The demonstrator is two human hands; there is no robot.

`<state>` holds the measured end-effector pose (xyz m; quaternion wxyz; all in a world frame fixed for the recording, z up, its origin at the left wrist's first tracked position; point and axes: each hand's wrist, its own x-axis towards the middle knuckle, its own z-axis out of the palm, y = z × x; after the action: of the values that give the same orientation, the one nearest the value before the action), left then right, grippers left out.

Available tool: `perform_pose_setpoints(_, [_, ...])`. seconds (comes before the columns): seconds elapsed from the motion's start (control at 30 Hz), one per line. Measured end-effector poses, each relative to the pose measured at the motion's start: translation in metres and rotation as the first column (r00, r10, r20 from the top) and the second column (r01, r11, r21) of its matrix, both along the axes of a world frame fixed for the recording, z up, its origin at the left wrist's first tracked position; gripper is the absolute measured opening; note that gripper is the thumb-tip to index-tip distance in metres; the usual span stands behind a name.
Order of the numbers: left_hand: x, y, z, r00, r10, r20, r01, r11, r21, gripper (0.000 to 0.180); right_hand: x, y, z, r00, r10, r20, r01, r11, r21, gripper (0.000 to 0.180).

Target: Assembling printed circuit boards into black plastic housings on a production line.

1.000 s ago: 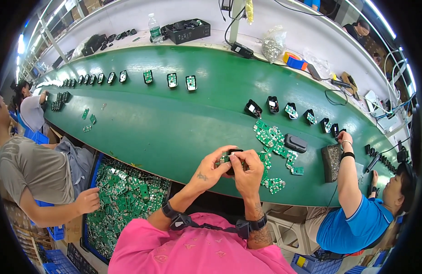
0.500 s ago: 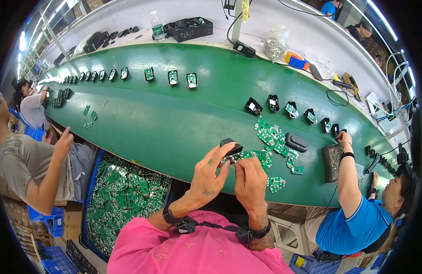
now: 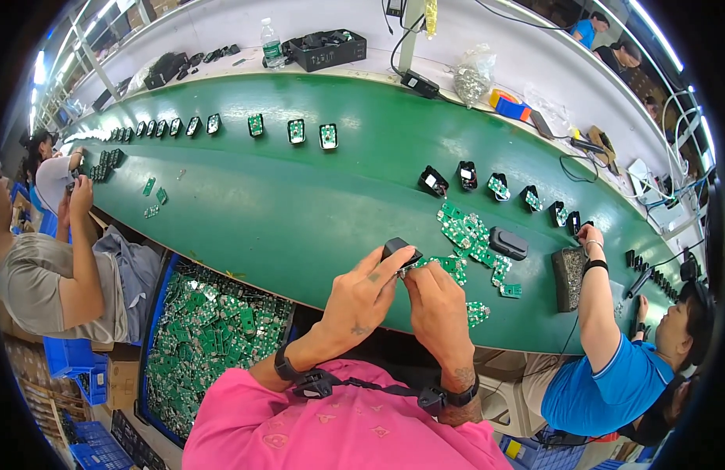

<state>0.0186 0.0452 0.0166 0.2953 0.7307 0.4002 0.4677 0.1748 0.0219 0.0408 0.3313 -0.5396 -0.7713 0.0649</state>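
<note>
Mostly, the inside of the case is lost to me: my left grip covers its near side, and the small pale bit under it is too slight to name. My right grip hides part of the boards behind it. Over at the left, a co-worker's hands blur around something dark.

The near edge of the table passes beneath my hands. Ahead and to my left, a broad stretch of green reaches to the far cases. To my right, room is tighter: boards lie just beside my knuckles, then come a closed box, a rough block and another co-worker's arm.

The case sits above the near part of the table, clasped between my left thumb and fingers, tilted. My right thumb and forefinger meet by its lower right edge; whether they pinch anything I cannot tell.
</note>
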Motion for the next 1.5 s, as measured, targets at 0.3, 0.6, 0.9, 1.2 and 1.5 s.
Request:
perform_pose_setpoints(0.3, [-0.008, 0.009, 0.001, 0.991, -0.112, -0.071, 0.113, 0.994, 0.005, 0.051, 0.007, 0.003, 0.002, 0.997, 0.056, -0.059, -0.065, 0.986, -0.151, 0.005])
perform_pose_setpoints(0.6, [-0.02, 0.007, -0.003, 0.974, -0.228, -0.01, 0.223, 0.959, -0.174, 0.05, 0.006, 0.001, -0.001, 0.99, 0.102, -0.099, -0.123, 0.963, -0.238, 0.005])
perform_pose_setpoints(0.9, [-0.011, 0.006, -0.02, 0.987, -0.108, -0.117, 0.095, 0.989, -0.111, 0.052, 0.002, 0.004, -0.028, 0.987, 0.03, -0.157, -0.051, 0.99, -0.129, 0.005])
perform_pose_setpoints(1.2, [-0.017, 0.011, -0.029, 0.823, -0.034, 0.568, 0.342, 0.827, -0.447, 0.052, 0.002, 0.003, -0.044, 0.803, -0.247, -0.542, -0.029, 0.892, -0.451, 0.014])
perform_pose_setpoints(1.5, [-0.017, 0.006, -0.024, 0.966, -0.149, 0.21, 0.213, 0.922, -0.325, 0.056, -0.025, -0.016, -0.042, 0.769, -0.15, -0.622, 0.084, 0.987, -0.135, 0.011])
